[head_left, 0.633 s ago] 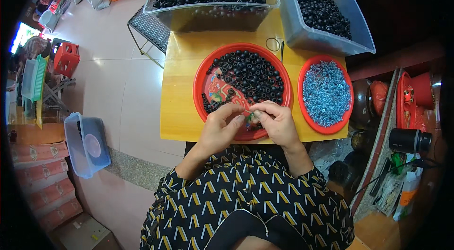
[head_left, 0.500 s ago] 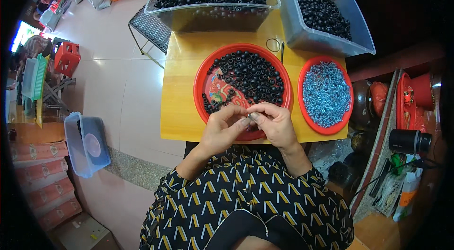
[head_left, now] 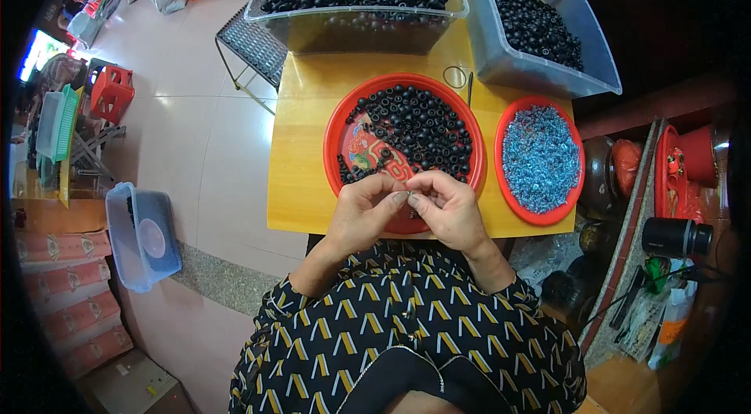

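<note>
My left hand (head_left: pixel 362 214) and my right hand (head_left: pixel 451 210) meet over the near rim of a round red tray (head_left: pixel 332 128). Both are closed in a pinch, thumbs and fingertips pressed together around something small, mostly hidden by the fingers. Black ring-like parts (head_left: pixel 422 124) with holes fill much of the tray, heaped toward its far and right side; the patterned tray bottom shows at the left. To the right of my right hand, a smaller red tray (head_left: pixel 501 171) holds a pile of small shiny bluish-silver pieces (head_left: pixel 541 160).
Two clear plastic bins, one large (head_left: pixel 360 34) and one at the right (head_left: pixel 540 73), hold more black parts at the back of the yellow table (head_left: pixel 297 179). A thin ring (head_left: pixel 454 77) and a dark slim tool (head_left: pixel 470 89) lie beyond the trays. A black woven stool (head_left: pixel 254 46) stands left.
My fingertips have drawn closer together, and the small dark piece that showed between them is now mostly covered. The view has shifted slightly; the trays have not visibly moved.
</note>
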Demonstrator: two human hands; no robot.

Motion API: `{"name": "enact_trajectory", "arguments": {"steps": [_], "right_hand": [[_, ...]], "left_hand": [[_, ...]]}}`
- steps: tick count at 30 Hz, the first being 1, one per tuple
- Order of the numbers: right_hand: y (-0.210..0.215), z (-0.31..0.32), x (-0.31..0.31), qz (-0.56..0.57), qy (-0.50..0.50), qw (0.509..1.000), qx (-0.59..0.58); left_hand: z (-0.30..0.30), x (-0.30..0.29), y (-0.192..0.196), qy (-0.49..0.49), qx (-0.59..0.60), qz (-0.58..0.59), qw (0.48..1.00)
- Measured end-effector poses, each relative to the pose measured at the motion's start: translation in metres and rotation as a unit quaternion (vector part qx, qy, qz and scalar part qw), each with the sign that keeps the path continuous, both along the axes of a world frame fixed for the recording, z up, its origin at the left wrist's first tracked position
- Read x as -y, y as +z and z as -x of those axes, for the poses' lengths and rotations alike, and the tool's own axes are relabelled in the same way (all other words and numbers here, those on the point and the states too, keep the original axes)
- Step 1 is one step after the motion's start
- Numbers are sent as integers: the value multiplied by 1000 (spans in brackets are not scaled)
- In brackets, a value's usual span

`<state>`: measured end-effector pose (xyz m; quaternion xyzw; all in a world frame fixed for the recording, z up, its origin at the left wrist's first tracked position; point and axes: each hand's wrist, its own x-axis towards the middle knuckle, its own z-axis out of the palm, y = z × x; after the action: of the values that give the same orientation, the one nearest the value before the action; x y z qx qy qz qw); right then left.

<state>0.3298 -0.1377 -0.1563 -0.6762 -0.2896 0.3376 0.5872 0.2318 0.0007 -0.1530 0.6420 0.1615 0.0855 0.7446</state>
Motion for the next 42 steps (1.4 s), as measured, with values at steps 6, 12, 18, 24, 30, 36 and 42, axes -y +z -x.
{"name": "enact_trajectory", "arguments": {"steps": [6,12,18,24,30,36,42], "right_hand": [[10,-5,-1,-99,-14,983,-157],[7,-2,-2,-78,7,977,-200],[2,2,-1,-50,-21,994,-96],[2,2,0,-62,-16,991,114],[1,-5,4,-45,-56,995,-69],[-5,-6,6,-67,-70,991,-92],[-7,-6,7,-49,-83,989,-110]], "left_hand": [[1,1,-1,20,40,34,998],[-1,4,-10,42,71,-18,996],[-1,9,-13,43,80,-123,988],[-1,6,-9,62,13,69,996],[1,1,-13,39,2,-80,996],[-6,-12,-14,67,40,-242,967],[-34,-34,-11,60,59,-446,891]]}}
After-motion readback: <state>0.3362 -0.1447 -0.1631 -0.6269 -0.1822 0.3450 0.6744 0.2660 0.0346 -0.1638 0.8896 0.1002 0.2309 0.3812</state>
